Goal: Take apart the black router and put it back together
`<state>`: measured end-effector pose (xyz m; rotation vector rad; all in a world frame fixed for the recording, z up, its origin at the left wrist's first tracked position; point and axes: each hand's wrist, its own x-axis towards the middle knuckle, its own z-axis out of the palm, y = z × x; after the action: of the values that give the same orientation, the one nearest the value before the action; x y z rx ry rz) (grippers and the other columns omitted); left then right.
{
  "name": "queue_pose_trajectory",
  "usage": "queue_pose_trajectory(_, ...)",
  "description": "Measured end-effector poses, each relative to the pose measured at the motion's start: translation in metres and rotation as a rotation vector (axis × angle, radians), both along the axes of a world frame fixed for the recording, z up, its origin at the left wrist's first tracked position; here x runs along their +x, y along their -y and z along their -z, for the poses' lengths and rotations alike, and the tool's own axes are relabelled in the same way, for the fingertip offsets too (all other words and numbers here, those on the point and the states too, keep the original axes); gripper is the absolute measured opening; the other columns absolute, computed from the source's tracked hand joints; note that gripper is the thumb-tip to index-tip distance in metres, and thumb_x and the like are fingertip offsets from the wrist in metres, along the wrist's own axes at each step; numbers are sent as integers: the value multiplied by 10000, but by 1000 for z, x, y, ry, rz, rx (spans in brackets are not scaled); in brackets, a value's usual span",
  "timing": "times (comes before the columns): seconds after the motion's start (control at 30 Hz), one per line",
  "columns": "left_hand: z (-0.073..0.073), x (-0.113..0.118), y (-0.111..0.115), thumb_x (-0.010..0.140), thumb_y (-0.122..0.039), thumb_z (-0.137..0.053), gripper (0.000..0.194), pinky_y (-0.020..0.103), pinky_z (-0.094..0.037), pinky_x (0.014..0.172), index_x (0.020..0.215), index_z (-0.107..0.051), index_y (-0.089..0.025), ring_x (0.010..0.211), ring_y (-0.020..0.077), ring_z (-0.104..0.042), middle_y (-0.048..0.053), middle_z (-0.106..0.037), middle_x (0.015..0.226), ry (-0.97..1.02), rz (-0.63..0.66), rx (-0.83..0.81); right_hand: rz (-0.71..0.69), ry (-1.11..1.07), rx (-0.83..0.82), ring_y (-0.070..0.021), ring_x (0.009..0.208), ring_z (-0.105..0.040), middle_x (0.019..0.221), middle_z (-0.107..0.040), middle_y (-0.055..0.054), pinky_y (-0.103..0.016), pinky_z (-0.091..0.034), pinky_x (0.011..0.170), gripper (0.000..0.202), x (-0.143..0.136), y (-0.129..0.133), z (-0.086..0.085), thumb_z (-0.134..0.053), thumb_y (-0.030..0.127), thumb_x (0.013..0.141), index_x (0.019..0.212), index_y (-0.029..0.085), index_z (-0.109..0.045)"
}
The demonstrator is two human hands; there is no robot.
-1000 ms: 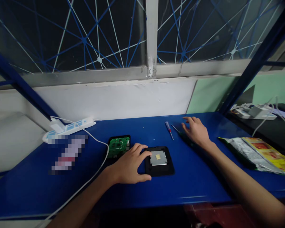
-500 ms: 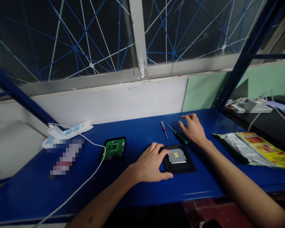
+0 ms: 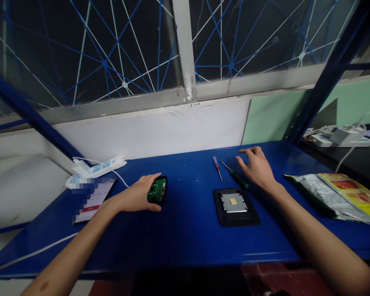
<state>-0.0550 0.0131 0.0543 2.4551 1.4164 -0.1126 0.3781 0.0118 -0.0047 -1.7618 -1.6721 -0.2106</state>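
Observation:
My left hand (image 3: pixel 138 194) spans a green circuit board (image 3: pixel 156 188) in a black open case, fingers at its far edge and thumb at its near edge. Part of the board is hidden behind the hand. To the right lies a black square cover (image 3: pixel 219 218) with a metal plate (image 3: pixel 228 205) and a small pale pad (image 3: pixel 233 201) on it. My right hand (image 3: pixel 257 167) is open and holds nothing, its fingers apart and slightly bent. Nearest to it is a green-handled screwdriver (image 3: pixel 239 179); a smaller screwdriver with a clear purplish handle (image 3: pixel 215 163) lies left of that.
A phone (image 3: pixel 94 201) lies at the left, partly blurred out, by a white power strip (image 3: pixel 111 165). Its white cable (image 3: pixel 49 246) crosses the blue table (image 3: pixel 185 242) under my left arm. A shiny food packet (image 3: pixel 336 195) lies at the right. Blue posts (image 3: pixel 322 88) flank the table.
My left hand has moved left from the black cover to the circuit board, which stays in place. My right hand keeps its pose near the screwdrivers. The view has shifted slightly.

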Motion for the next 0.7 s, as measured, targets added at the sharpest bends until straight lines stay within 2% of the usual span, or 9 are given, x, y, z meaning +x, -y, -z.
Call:
queue_pose_trajectory(0.07,2,-16,-2,623,-612,-799,1177,604,-256,1170,1563,-214,-209,1475,442,-248,199,-261,1609,-17,-13,-35,-8,3,10,-314,1057,-601,1116,-560,-159,-451,-540,885,404,0,0,0,-497,444,938,1186,180,-676)
queue_pose_trajectory(0.13,3,-25,-2,630,-579,-797,1226,587,-314,1141,1579,-125,-190,1454,440,-296,220,-273,1592,5,-69,-53,-19,3,21,-313,1049,-602,1106,-564,-155,-454,-541,883,398,0,0,1,-502,444,935,1180,185,-678)
queue_pose_trajectory(0.27,2,-25,9,621,-538,-803,1230,565,-398,1080,1575,-88,-237,1408,436,-381,214,-312,1554,46,-87,-67,-33,28,36,-314,1052,-600,1095,-569,-154,-456,-543,885,400,-1,1,0,-500,435,935,1192,180,-672)
queue_pose_trajectory(0.37,0,-12,25,625,-570,-799,1241,573,-458,1009,1578,-67,-259,1351,449,-453,214,-351,1519,67,-51,-103,-34,72,45,-320,1058,-594,1099,-572,-163,-466,-547,881,407,-3,4,-3,-493,429,943,1209,174,-666)
queue_pose_trajectory(0.53,4,24,50,654,-637,-788,1193,631,-359,1103,1572,-111,-287,1430,459,-333,176,-319,1568,73,57,-48,-42,96,48,-328,1061,-591,1119,-579,-173,-468,-548,879,402,-8,7,-5,-494,416,950,1209,163,-668)
queue_pose_trajectory(0.7,15,61,55,661,-653,-782,1177,623,-344,1124,1565,-133,-270,1444,439,-304,172,-348,1553,141,124,38,-60,140,45,-331,1070,-586,1120,-580,-172,-467,-543,888,398,-11,10,-8,-497,412,955,1214,159,-662)
